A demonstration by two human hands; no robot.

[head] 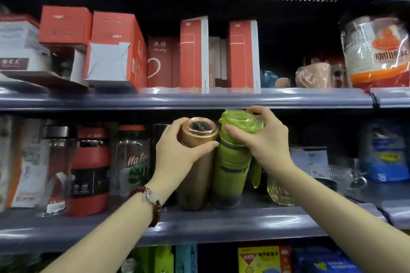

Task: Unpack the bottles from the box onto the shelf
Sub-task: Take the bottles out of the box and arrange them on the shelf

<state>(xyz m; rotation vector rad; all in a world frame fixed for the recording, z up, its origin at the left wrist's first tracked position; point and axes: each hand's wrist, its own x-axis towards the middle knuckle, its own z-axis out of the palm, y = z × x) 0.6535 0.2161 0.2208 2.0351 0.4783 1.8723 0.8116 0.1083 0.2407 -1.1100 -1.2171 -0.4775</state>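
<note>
Left grip [177,148]: fingers curled round copper bottle [196,162] top.
Right grip [257,133]: clamped on green bottle [230,166] lid.
Bottles: long axes upright, touching, standing on shelf [221,221].
Hidden: bottle bases blurred.

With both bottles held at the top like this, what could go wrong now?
1. The copper bottle and green bottle touch; moving one may tip the other.
2. The right hand grips the green bottle's plastic-wrapped lid, which may slip.
3. The glass item beside the green bottle could be knocked.
</note>
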